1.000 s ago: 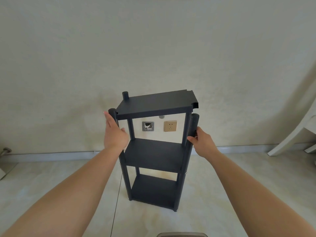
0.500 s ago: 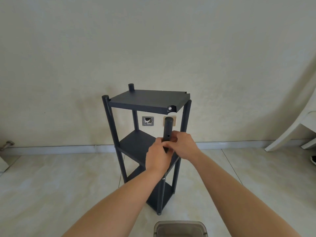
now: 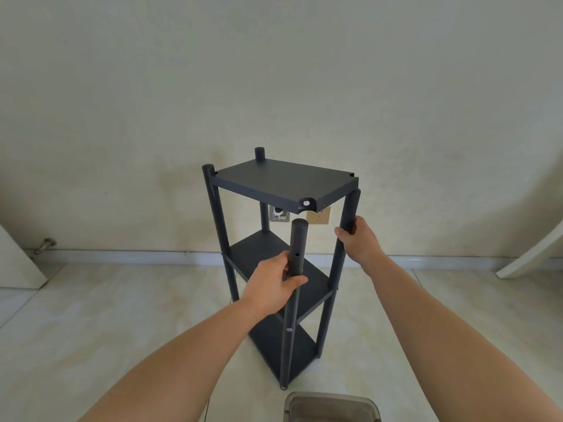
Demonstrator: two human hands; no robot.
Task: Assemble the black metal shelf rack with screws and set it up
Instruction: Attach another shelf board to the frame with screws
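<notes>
Black metal is standing nearly whole here: the shelf rack [image 3: 283,263] is resting upright on the pale tiled floor [image 3: 91,330], close to the wall, with its bottom and middle shelves sitting between four posts. The top shelf [image 3: 283,184] is lying tilted. It is meeting the two left posts, but its near right corner, with an empty screw hole showing, is hanging clear above the near post [image 3: 297,248], and the far right post [image 3: 350,211] is leaning just outside its edge. So the lower tiers are looking done, I judge, while the top shelf is still waiting to be seated on two posts and screwed down.

The left hand [image 3: 274,287] is gripping the near post below its top, fingers curled round it. The right hand [image 3: 359,242] is holding the far right post, fingers wrapped round it as well.

Behind the rack a cream plaster wall [image 3: 274,71] is rising from a white skirting board [image 3: 122,257], carrying a beige socket [image 3: 320,216] and a metal outlet plate [image 3: 278,214]. A white furniture leg [image 3: 536,254] is slanting in at the right, and the rim of a grey container [image 3: 332,406] is showing at the bottom edge.
</notes>
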